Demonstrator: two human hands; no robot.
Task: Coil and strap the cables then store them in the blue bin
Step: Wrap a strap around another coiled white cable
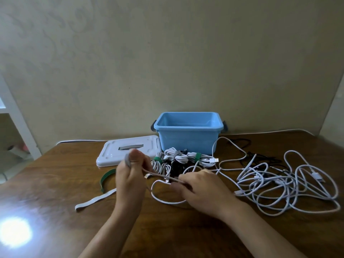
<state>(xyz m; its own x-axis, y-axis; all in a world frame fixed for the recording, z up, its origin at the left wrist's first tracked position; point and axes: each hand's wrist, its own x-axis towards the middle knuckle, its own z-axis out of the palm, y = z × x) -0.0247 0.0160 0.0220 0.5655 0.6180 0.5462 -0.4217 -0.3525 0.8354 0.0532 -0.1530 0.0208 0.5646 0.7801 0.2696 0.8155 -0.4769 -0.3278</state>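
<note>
Holding: my left hand [130, 174] is clenched round one end of a white cable [167, 200], thumb up top, with what looks like a grey strap end poking out by the thumb, bit blurry so not sure
Other end of that run: my right hand [201, 185] pinches the same cable a little further along, so a short stretch is pulled between the two hands, running left to right and slightly down
Slack: a loop hangs below and between the hands, resting on the wooden table [55, 183]; the rest trails off right into the loose cable tangle [288, 185]
Which hand is nearer the slack: the right one, the tangle sits just beside it, so I reckon that hand feeds and the left one collects
Blue bin [189, 133]: straight ahead past both hands, open, looks like nothing in it from here
In the way: the strapped bundles [182, 158] sit between my hands and the bin, touching its front wall
Spare straps: a green strap [106, 178] and a white strap [95, 200] lie to the left, near the left hand
Lid [128, 150]: white, flat on the table left of the bin
Snag risk: I'd guess the cables in that pile are crossed over each other, so pulling could drag the lot
</note>
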